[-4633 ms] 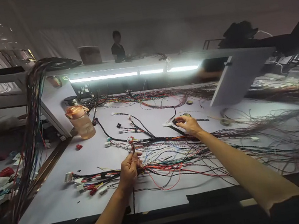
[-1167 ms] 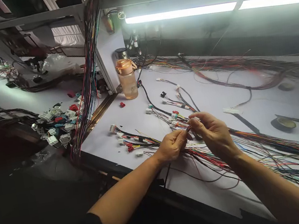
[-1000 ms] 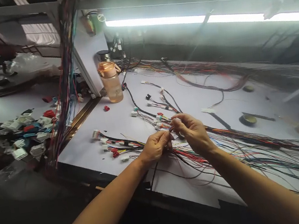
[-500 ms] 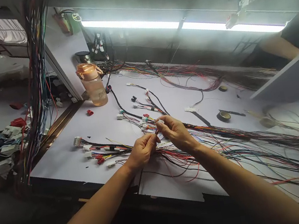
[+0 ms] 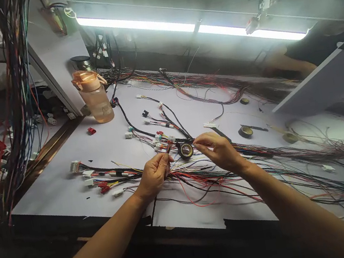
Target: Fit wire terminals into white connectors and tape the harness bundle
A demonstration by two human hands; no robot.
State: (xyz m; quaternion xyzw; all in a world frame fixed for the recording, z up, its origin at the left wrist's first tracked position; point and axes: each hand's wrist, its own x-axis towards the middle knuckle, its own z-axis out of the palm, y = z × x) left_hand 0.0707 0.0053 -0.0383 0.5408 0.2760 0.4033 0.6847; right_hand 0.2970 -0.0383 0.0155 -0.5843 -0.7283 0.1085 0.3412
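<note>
My left hand [image 5: 155, 173] is closed around a thin bundle of wires [image 5: 169, 147], and a small white connector [image 5: 171, 139] stands at the bundle's upper end. To its right, my right hand [image 5: 218, 150] has its thumb and fingers pinched together; what they hold, if anything, I cannot make out. A black tape roll [image 5: 185, 150] shows between the two hands, just left of my right fingertips. Under and around both hands runs a wire harness [image 5: 200, 179] of many colours. Its branches end in white connectors [image 5: 74, 166] and red connectors [image 5: 104, 187] on the left.
A peach-lidded bottle [image 5: 94, 98] stands at the back left. Another tape roll [image 5: 245, 131] lies to the right. Loose wires [image 5: 205, 88] stretch along the back, and a wire bundle [image 5: 21, 84] hangs at the left. Another person's arm [image 5: 293, 65] appears beyond the bench.
My right hand has moved away from my left hand, to the right, uncovering the white connector and the tape roll. My left hand keeps its hold on the wires. The view has shifted slightly.
</note>
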